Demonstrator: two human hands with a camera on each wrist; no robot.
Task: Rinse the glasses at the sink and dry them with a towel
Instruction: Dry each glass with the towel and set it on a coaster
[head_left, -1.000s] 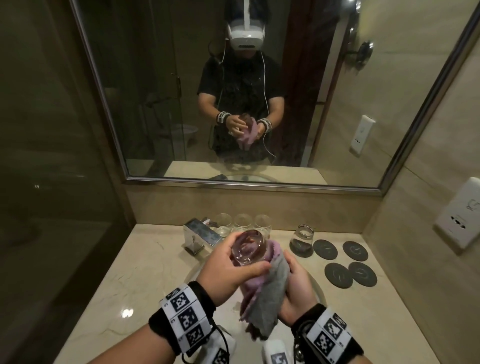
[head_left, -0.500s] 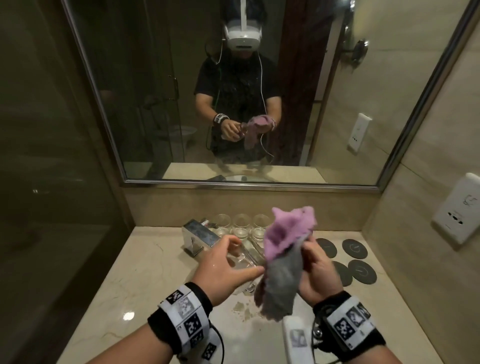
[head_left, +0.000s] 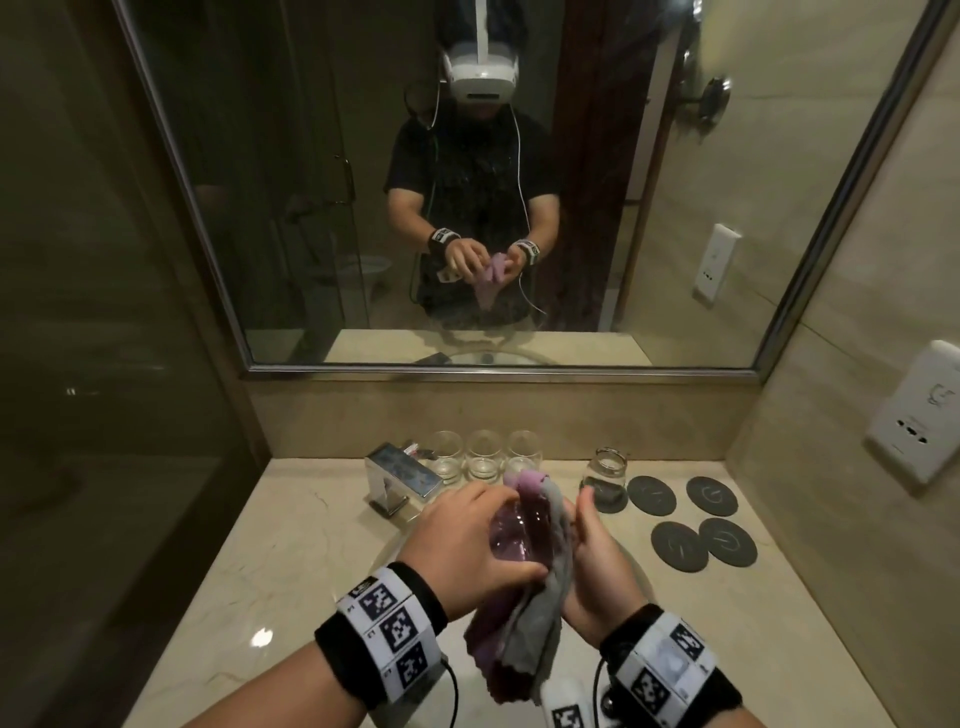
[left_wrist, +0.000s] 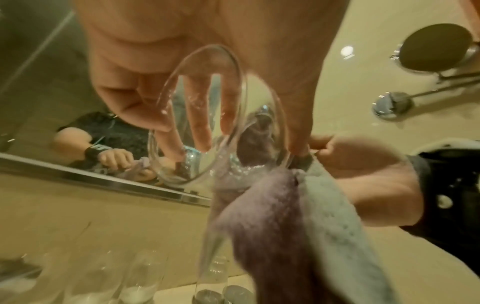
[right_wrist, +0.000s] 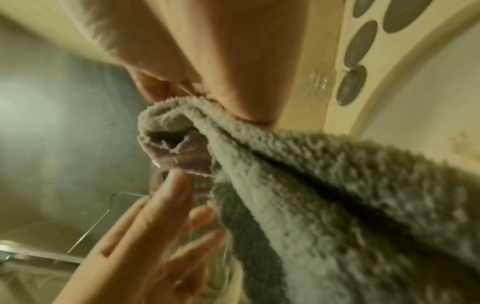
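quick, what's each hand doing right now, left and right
Left hand: fingers curled round the glass, holding it over the sink.
Right hand: gripping the towel, pressing it against the glass.

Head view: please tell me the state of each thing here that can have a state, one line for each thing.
held glass: off the counter, on its side, towel pushed inside.
towel: bunched, one end in the held glass, the rest hanging.
left hand: grips the held glass.
right hand: holds the towel.
three glasses: upright in a row behind the faucet.
glass on coaster: upright.
faucet: no water seen running.
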